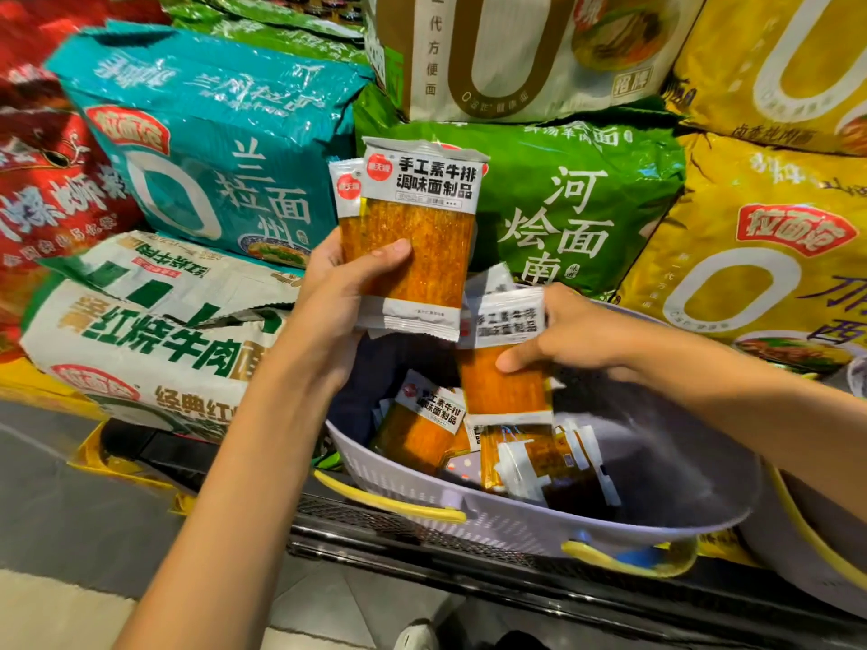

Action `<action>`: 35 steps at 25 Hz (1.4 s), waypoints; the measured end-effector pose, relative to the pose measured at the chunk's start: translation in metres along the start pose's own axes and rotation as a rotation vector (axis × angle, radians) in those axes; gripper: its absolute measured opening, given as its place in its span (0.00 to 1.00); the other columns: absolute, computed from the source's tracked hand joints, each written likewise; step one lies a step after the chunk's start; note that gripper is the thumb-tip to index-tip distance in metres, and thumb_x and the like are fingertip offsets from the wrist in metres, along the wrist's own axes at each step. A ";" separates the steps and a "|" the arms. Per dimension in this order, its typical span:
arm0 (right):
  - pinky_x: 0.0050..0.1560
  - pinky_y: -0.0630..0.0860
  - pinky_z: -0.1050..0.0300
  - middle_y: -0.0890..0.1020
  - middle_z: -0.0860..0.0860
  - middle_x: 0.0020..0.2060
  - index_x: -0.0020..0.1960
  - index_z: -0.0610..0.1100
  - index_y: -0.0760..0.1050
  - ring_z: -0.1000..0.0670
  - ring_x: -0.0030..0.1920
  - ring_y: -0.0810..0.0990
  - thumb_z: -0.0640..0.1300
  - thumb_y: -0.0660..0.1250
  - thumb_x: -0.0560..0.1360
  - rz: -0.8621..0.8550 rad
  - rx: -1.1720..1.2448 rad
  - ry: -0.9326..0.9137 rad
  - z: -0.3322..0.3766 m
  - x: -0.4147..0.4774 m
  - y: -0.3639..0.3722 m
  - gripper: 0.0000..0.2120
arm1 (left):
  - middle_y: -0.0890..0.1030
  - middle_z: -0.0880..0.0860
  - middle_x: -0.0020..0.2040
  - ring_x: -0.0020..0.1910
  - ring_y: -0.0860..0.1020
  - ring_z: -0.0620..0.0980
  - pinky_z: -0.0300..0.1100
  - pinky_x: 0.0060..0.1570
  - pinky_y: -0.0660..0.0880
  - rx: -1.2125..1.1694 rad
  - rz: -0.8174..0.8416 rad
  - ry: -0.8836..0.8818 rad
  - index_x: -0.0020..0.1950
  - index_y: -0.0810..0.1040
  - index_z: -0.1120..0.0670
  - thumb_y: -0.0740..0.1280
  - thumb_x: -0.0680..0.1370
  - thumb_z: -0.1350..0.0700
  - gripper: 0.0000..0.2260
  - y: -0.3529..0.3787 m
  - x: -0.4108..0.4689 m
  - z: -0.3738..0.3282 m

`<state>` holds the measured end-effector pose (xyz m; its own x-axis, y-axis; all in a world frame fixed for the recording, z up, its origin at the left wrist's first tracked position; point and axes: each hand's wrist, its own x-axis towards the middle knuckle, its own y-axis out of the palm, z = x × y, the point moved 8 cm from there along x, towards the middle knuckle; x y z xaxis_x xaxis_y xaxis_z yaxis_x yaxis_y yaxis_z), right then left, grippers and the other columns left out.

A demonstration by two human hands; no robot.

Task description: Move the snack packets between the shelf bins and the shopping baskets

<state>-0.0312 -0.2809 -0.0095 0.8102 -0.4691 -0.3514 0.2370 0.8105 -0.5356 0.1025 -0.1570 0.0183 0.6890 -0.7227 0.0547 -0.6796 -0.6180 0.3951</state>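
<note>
My left hand grips two orange snack packets with white printed tops, held upright and fanned, above the basket. My right hand pinches another orange snack packet by its upper part, just over the basket. The lavender shopping basket with yellow handles sits below both hands. Several more orange snack packets lie inside it, some face up and some on edge.
Large instant-noodle bags fill the shelf behind: a teal one, a green one, yellow ones, red ones and a white-and-green one. A black grille shelf edge runs under the basket. Grey floor lies at lower left.
</note>
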 end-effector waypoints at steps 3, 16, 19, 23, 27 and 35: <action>0.42 0.81 0.56 0.84 0.46 0.43 0.51 0.41 0.77 0.52 0.37 0.83 0.30 0.68 0.71 0.034 0.526 0.391 -0.046 -0.020 0.020 0.11 | 0.84 0.49 0.41 0.40 0.83 0.47 0.43 0.43 0.81 -0.020 0.004 0.001 0.52 0.76 0.56 0.72 0.66 0.63 0.16 -0.001 0.001 0.001; 0.56 0.78 0.44 0.76 0.41 0.57 0.58 0.41 0.62 0.42 0.57 0.78 0.36 0.76 0.64 -0.123 0.549 0.590 -0.087 0.022 0.134 0.30 | 0.84 0.46 0.39 0.39 0.82 0.44 0.38 0.37 0.79 0.034 0.007 -0.016 0.50 0.76 0.53 0.68 0.64 0.57 0.14 0.002 -0.003 0.000; 0.56 0.75 0.59 0.71 0.44 0.64 0.69 0.40 0.59 0.46 0.56 0.75 0.39 0.75 0.67 -0.113 0.398 0.504 -0.072 0.026 0.128 0.37 | 0.84 0.45 0.38 0.38 0.82 0.43 0.37 0.36 0.78 0.056 0.011 -0.024 0.49 0.76 0.52 0.69 0.64 0.57 0.14 0.002 -0.003 0.001; 0.64 0.68 0.57 0.63 0.44 0.72 0.76 0.41 0.46 0.44 0.69 0.65 0.41 0.71 0.72 -0.019 0.281 0.410 -0.057 0.027 0.133 0.43 | 0.84 0.46 0.38 0.37 0.82 0.43 0.37 0.35 0.77 0.042 0.009 -0.020 0.49 0.76 0.54 0.71 0.65 0.61 0.14 0.001 0.000 0.002; 0.50 0.73 0.55 0.71 0.45 0.61 0.67 0.40 0.60 0.47 0.58 0.71 0.41 0.73 0.70 0.040 0.328 0.444 -0.058 0.026 0.136 0.31 | 0.84 0.47 0.38 0.37 0.82 0.44 0.37 0.36 0.78 0.027 0.006 -0.009 0.50 0.76 0.54 0.71 0.67 0.61 0.13 0.001 0.000 0.002; 0.47 0.80 0.51 0.82 0.46 0.38 0.50 0.39 0.73 0.49 0.37 0.81 0.36 0.72 0.70 0.144 0.517 0.360 -0.033 0.015 0.100 0.11 | 0.83 0.46 0.40 0.38 0.81 0.42 0.36 0.36 0.77 0.127 -0.034 0.011 0.49 0.76 0.53 0.67 0.73 0.64 0.08 0.001 -0.003 -0.002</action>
<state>-0.0129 -0.2182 -0.0934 0.6437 -0.3588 -0.6760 0.4404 0.8961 -0.0562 0.0997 -0.1547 0.0205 0.7144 -0.6977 0.0540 -0.6819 -0.6768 0.2774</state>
